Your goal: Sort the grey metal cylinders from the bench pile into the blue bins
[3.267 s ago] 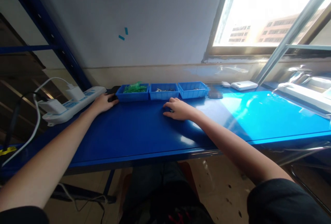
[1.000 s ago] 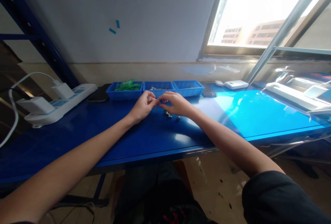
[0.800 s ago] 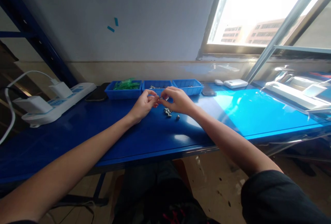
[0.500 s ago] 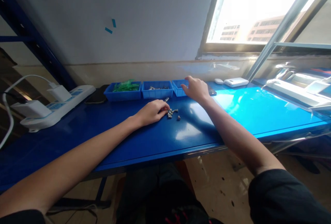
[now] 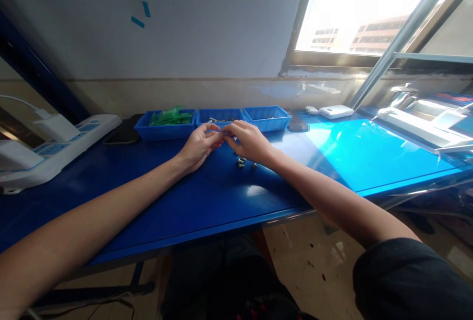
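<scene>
My left hand (image 5: 201,147) and my right hand (image 5: 250,141) meet above the blue table (image 5: 207,206), in front of the middle bin. The fingertips of both are pinched together, almost touching. Something tiny and shiny shows between them, mostly hidden by the fingers. Below my right hand lie several small metal screws (image 5: 241,163) in a loose pile, partly covered by that hand. Another small metal piece (image 5: 254,165) sits just right of the pile.
Along the wall stand a blue bin (image 5: 162,133) with green plastic pieces, a middle blue bin (image 5: 236,112) with metal parts and a right blue bin (image 5: 271,124) with small parts. A dark phone (image 5: 123,132) and white power strip (image 5: 61,160) lie left; a white box (image 5: 336,111) lies right.
My right hand has come back from the right bin to my left hand, and its fingers have closed. My left hand has lifted away from the screw pile and turned. The view has shifted slightly.
</scene>
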`<state>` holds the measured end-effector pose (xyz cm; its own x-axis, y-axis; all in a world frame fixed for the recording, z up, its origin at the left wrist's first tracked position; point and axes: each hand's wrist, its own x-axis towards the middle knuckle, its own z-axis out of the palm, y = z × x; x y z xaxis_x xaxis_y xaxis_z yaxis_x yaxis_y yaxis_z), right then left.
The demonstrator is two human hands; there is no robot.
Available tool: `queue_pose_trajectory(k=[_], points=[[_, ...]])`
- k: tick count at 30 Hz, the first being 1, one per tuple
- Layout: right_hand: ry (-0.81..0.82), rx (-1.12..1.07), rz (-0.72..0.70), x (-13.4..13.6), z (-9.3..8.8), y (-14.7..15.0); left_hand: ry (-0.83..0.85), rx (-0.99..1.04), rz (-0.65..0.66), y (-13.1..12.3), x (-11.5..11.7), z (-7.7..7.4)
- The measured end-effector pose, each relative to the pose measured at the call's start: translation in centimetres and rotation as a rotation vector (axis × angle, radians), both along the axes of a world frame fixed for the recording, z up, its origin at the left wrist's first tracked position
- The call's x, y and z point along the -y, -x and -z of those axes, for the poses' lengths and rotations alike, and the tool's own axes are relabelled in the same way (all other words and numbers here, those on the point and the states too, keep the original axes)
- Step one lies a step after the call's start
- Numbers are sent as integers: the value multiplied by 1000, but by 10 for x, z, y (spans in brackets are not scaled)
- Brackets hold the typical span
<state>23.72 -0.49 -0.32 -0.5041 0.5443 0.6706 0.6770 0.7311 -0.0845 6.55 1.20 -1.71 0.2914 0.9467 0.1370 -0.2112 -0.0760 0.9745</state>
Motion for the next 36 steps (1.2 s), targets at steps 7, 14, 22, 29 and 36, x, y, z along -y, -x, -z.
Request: queue_pose_trajectory(k=[7,14,22,29,36], points=[[-218,-269,322,6,-47,-37,-509,-630,19,-7,14,3],[202,65,688,-22,-33,-79,-819,-1173,-204,-17,19,1],[245,41,98,6,-28,-29,-537,-814,-57,-10,6,2],[121,-6,-97,17,-19,-8,-162,-307,105,11,14,-10],[-201,-237,359,4,-48,-37,-520,-685,149,-4,11,-6]])
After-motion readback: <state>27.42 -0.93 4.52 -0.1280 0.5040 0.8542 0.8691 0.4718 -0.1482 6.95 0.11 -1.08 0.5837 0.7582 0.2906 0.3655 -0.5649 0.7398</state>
